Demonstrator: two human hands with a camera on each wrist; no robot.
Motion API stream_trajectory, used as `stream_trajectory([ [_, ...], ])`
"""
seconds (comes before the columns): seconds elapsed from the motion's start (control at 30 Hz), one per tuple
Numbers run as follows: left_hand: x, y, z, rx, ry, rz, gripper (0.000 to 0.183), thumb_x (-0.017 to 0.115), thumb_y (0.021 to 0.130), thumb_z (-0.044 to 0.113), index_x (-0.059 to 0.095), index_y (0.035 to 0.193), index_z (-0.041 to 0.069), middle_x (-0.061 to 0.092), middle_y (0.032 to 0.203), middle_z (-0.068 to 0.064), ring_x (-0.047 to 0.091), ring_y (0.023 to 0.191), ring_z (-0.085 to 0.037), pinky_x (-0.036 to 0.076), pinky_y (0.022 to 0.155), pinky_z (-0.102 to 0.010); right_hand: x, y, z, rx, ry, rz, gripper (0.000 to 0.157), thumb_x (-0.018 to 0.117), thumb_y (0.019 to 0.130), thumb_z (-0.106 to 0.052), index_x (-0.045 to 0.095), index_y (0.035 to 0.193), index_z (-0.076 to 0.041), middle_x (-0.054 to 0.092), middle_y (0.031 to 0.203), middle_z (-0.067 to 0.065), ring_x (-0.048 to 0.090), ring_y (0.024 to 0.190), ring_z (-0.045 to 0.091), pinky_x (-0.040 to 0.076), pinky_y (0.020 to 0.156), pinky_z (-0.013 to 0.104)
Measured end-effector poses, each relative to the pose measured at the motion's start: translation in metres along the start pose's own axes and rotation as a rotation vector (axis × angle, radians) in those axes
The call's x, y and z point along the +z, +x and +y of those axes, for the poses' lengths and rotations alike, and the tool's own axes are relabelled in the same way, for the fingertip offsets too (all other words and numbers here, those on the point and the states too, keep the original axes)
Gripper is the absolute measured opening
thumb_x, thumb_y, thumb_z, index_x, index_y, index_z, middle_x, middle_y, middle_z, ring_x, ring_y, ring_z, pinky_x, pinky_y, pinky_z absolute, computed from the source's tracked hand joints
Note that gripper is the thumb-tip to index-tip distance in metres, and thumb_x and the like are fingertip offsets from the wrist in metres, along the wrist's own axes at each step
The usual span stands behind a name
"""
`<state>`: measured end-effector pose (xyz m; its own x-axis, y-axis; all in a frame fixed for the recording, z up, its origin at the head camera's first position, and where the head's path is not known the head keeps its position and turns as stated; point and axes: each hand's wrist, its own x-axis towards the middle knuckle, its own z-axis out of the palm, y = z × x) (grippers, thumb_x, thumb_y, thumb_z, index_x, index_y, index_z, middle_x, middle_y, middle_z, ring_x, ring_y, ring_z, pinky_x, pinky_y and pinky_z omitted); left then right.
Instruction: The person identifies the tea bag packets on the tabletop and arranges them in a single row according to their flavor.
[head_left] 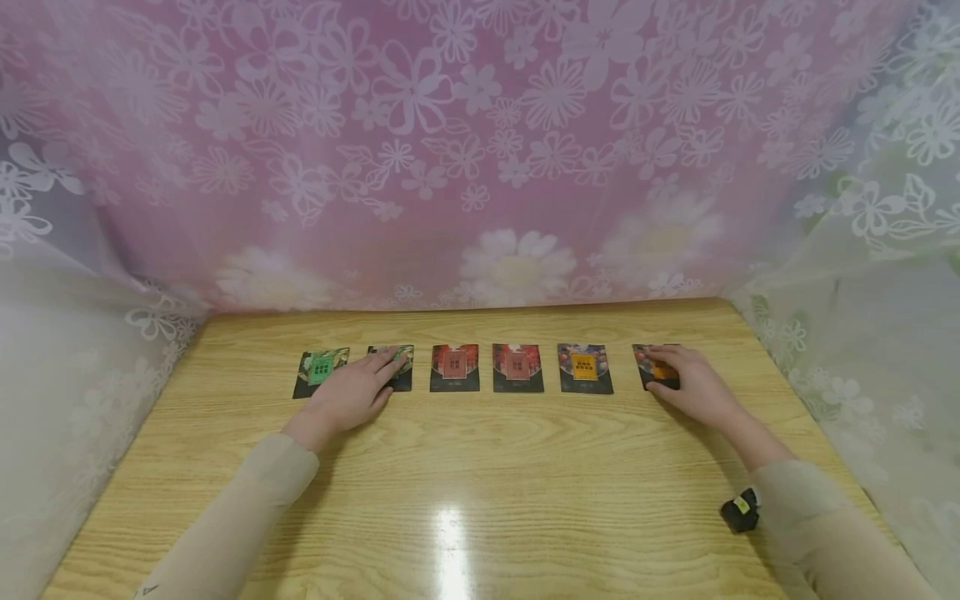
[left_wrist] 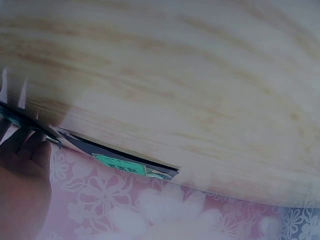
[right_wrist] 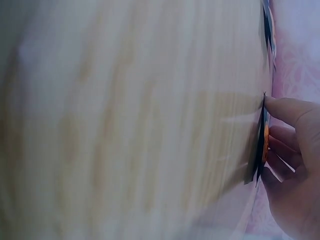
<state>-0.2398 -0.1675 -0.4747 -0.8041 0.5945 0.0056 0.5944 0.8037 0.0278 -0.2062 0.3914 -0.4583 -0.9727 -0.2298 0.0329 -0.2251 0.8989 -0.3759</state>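
Several flat dark packets lie in a row across the table. In the head view my left hand (head_left: 351,392) reaches over the second packet from the left (head_left: 401,382), a green-patterned one, its extended fingers resting on the face. Just left of that hand is a packet with a green label (head_left: 321,367), also seen in the left wrist view. My right hand (head_left: 696,385) spreads over the rightmost packet (head_left: 645,360), which has an orange label (right_wrist: 266,137). Thumb and fingertips touch this packet in the right wrist view; the hand covers much of it from above.
Between the hands lie two packets with red labels, one (head_left: 454,367) beside the other (head_left: 517,367), and one with an orange-yellow label (head_left: 585,367). A small black object (head_left: 741,512) sits by the right sleeve. Floral curtains (head_left: 480,167) border the wooden table (head_left: 480,467).
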Motion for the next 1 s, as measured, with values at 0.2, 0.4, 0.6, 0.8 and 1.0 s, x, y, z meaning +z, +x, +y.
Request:
stream_trajectory([
  [0.2,-0.0008,-0.0014,-0.0002,0.001,-0.003,0.009,0.058,0.057,0.111,0.026,0.042,0.164,0.009,0.041,0.169,-0.016,0.047,0.152,-0.038,0.048,0.120,-0.056,0.0021,0.0019,-0.0049,-0.024,0.005,0.010,0.061,0.074,0.099,-0.014,0.053,0.151,0.007,0.046,0.156,0.035,0.039,0.142,0.061,0.037,0.115,0.076],
  [0.4,-0.0004,-0.0003,-0.0010,0.006,0.002,0.008,0.058,0.057,0.111,0.026,0.042,0.164,0.009,0.041,0.169,-0.016,0.047,0.152,-0.038,0.048,0.120,-0.056,0.0040,0.0027,-0.0071,-0.028,0.000,0.011,0.062,0.075,0.098,-0.014,0.052,0.151,0.007,0.046,0.157,0.034,0.039,0.143,0.061,0.036,0.116,0.076],
  [0.6,-0.0013,0.0006,-0.0002,0.001,0.002,-0.006,0.058,0.057,0.111,0.026,0.041,0.165,0.010,0.040,0.170,-0.016,0.047,0.153,-0.038,0.047,0.120,-0.056,0.0053,0.0024,-0.0094,-0.030,0.007,0.019,0.061,0.075,0.098,-0.014,0.053,0.151,0.008,0.047,0.156,0.034,0.038,0.142,0.060,0.037,0.115,0.076],
  [0.8,-0.0015,0.0010,0.0003,0.000,0.000,-0.005,0.058,0.057,0.111,0.027,0.041,0.165,0.010,0.041,0.170,-0.016,0.046,0.153,-0.038,0.048,0.120,-0.056,0.0057,0.0018,-0.0098,-0.022,0.001,0.015,0.061,0.074,0.099,-0.014,0.052,0.151,0.008,0.046,0.156,0.035,0.038,0.143,0.060,0.036,0.116,0.076],
  [1.0,-0.0023,-0.0005,0.0011,-0.003,-0.005,0.002,0.058,0.057,0.111,0.027,0.042,0.164,0.009,0.042,0.169,-0.016,0.046,0.153,-0.038,0.047,0.121,-0.056,0.0069,0.0029,-0.0100,-0.031,-0.005,0.009,0.061,0.074,0.098,-0.014,0.052,0.151,0.007,0.046,0.156,0.034,0.039,0.143,0.060,0.036,0.116,0.076],
])
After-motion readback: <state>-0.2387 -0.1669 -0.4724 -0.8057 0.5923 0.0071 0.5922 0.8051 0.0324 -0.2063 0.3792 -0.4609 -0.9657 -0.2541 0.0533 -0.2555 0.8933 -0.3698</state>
